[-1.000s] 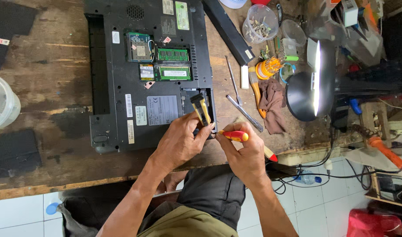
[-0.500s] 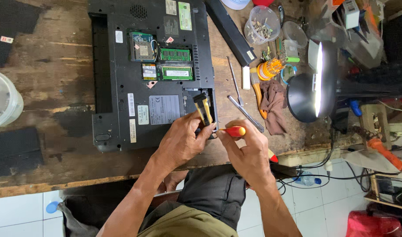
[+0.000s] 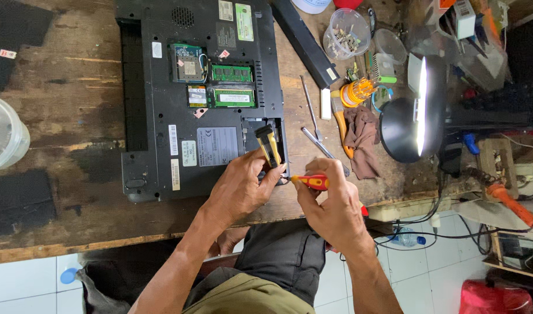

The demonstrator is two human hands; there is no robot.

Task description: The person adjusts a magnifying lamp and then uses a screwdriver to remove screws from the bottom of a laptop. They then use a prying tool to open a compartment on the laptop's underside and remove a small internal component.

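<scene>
A black laptop lies upside down on a worn wooden bench, its memory bay open with green boards showing. My left hand rests on the laptop's near right corner, fingers pinching a black and yellow tool that stands in an open bay. My right hand grips a red and yellow screwdriver, its tip pointing left at the laptop's edge beside my left fingers.
A black battery bar, clear cups of screws, metal tools, a brown rag and a lit black desk lamp crowd the bench to the right. A clear plastic tub stands far left. Cables hang below right.
Both hands stay at the laptop's near right corner. The screwdriver has shifted slightly in my right hand; the view has moved a little.
</scene>
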